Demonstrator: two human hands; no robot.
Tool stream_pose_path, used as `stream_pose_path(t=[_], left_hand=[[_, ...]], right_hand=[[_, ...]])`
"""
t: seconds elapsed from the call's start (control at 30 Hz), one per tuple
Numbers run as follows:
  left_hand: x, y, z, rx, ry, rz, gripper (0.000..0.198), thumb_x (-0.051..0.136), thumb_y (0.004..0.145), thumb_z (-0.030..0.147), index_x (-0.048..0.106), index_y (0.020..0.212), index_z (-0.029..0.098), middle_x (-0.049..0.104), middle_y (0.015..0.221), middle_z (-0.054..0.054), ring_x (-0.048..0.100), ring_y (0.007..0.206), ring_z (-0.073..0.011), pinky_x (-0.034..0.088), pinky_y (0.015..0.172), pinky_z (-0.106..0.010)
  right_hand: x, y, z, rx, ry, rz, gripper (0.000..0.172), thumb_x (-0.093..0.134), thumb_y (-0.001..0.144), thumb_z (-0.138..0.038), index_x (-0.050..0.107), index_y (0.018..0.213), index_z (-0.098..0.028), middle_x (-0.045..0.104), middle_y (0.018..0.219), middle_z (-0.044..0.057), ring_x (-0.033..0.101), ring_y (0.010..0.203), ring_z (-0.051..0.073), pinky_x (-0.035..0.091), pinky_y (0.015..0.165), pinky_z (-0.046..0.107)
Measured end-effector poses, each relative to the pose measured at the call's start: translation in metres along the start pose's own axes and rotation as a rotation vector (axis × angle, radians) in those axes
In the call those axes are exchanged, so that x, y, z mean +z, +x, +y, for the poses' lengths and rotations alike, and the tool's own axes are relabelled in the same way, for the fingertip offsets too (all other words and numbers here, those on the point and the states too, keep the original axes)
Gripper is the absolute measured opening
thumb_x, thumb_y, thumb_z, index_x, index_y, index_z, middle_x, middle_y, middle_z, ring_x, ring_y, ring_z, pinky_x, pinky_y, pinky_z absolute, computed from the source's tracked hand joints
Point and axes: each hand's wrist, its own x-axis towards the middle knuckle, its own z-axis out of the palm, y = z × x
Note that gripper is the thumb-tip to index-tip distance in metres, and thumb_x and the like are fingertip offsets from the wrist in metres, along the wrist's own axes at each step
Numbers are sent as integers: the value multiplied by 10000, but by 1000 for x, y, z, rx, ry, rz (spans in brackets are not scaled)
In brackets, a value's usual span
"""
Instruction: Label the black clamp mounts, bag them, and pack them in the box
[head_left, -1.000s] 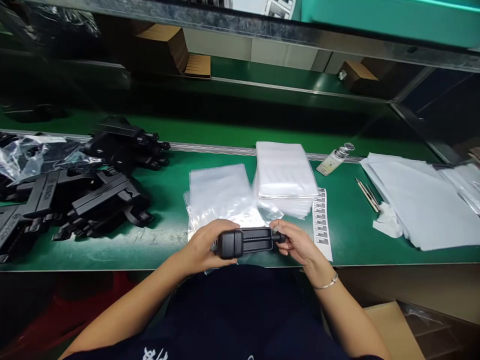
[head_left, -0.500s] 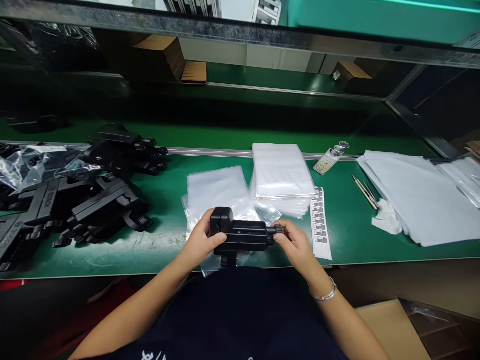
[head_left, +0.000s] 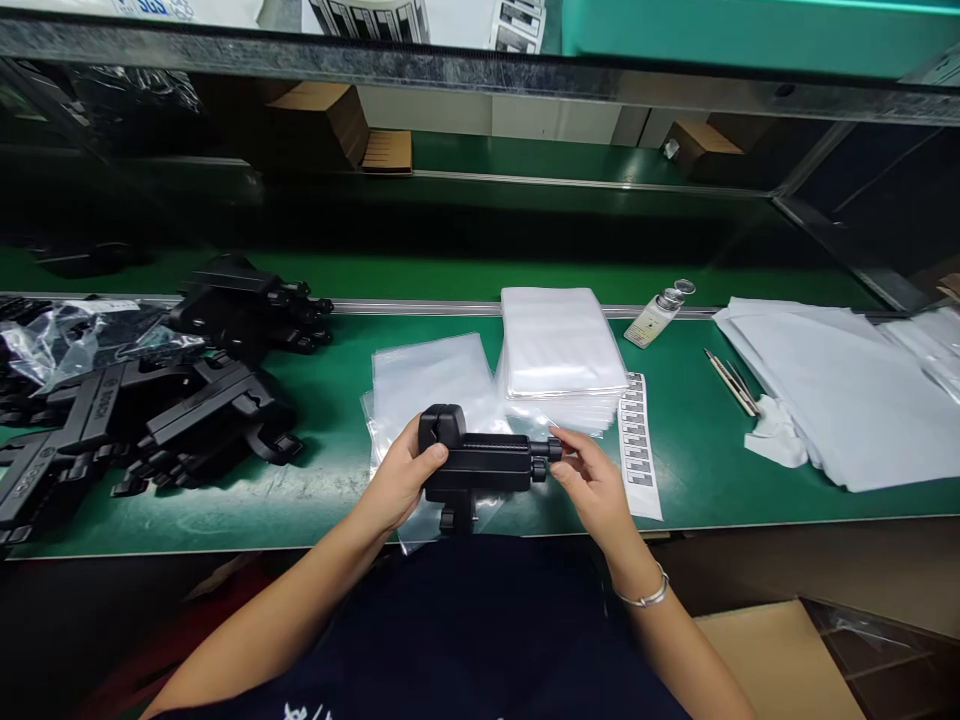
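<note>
The left hand [head_left: 401, 478] closes on the 9 o'clock end of a black device [head_left: 484, 462], thumb laid along the near side and fingers behind, palm turned inward. The right hand [head_left: 596, 487] comes in from 4 o'clock, wrist bent towards the device, its thumb and forefinger pinching the tip of the upper knob [head_left: 551, 449], the other fingers loosely curled. A silver bracelet [head_left: 645, 597] circles that wrist. The device is level in front of the torso, above clear bags [head_left: 435, 375] on the green bench [head_left: 337, 500]. Taken from the device, a bar at 9 o'clock in the black pile [head_left: 232, 400] has pale lettering that seems to read BOSCH. At 3 o'clock, a strip [head_left: 639, 450] bears a column of black-and-white labels, too small to read; a bottle [head_left: 651, 322] at 2 o'clock has illegible print. White characters on the shirt [head_left: 487, 640], at 7 o'clock, are cut off.
</note>
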Motion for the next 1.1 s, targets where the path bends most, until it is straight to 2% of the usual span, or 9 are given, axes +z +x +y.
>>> stream_pose_path(t=[0.1, 0.2, 0.33, 0.5, 0.6, 0.7, 0.87, 0.97, 1.1], left_hand=[[2, 1, 3, -23, -2, -6, 518, 798, 646, 524, 638, 987, 169, 636, 864, -25, 586, 774, -175, 469, 684, -250], [5, 1, 5, -55, -7, -10, 506, 795, 651, 524, 635, 973, 168, 641, 862, -23, 583, 758, -168, 465, 664, -245], [8, 1, 7, -78, -6, -7, 514, 799, 640, 531, 638, 957, 159, 649, 853, -25, 591, 758, -170, 466, 656, -244], [10, 1, 10, -135, -10, -4, 557, 773, 665, 567, 649, 1010, 147, 680, 861, -46, 635, 822, -219, 485, 668, -267], [11, 1, 11, -158, -13, -8, 575, 755, 683, 581, 648, 1038, 141, 685, 851, -49, 641, 816, -223, 486, 655, -268], [12, 0, 8, -92, 17, 6, 576, 735, 697, 598, 636, 1042, 148, 681, 895, -54, 631, 847, -224, 484, 689, -274], [8, 2, -7, 109, 157, 36, 535, 644, 777, 618, 606, 1082, 180, 643, 1022, -59, 592, 985, -242, 458, 845, -320], [3, 5, -12, 152, 220, 15, 522, 605, 819, 599, 585, 1149, 195, 626, 1094, -64, 567, 1050, -247, 428, 908, -335], [1, 9, -10, 112, 201, 11, 542, 562, 833, 624, 588, 1138, 176, 633, 1090, -77, 564, 1056, -255, 420, 918, -342]], right_hand=[[-4, 3, -4, -26, -85, 33, 275, 624, 867, -402, 680, 1092, -254, 658, 940, 53, 618, 892, 214, 519, 832, 376], [-6, 4, -6, -35, -120, 43, 249, 623, 866, -372, 690, 1072, -248, 675, 921, 44, 625, 881, 213, 516, 819, 366], [-5, 4, -7, -22, -120, 62, 249, 609, 865, -370, 692, 1061, -241, 679, 900, 40, 628, 865, 212, 519, 805, 360], [-5, 6, -8, 13, -93, 74, 246, 612, 856, -376, 697, 1040, -236, 670, 868, 32, 626, 853, 208, 508, 804, 352], [-5, 6, -5, 40, -65, 82, 280, 612, 857, -408, 683, 1064, -235, 678, 911, 38, 626, 892, 215, 496, 833, 357], [-1, 5, 0, 75, -1, 62, 359, 592, 861, -495, 662, 1075, -215, 688, 983, 63, 628, 927, 228, 496, 843, 359], [10, 9, 10, 203, 128, -39, 453, 570, 825, -628, 638, 724, -191, 659, 680, 39, 614, 668, 200, 504, 654, 318], [13, 11, 12, 200, 242, -42, 389, 637, 802, -580, 668, 810, -193, 682, 760, 35, 621, 728, 194, 507, 701, 318], [16, 11, 16, 191, 330, -74, 320, 699, 801, -463, 687, 997, -211, 711, 957, 53, 630, 899, 208, 486, 843, 342]])
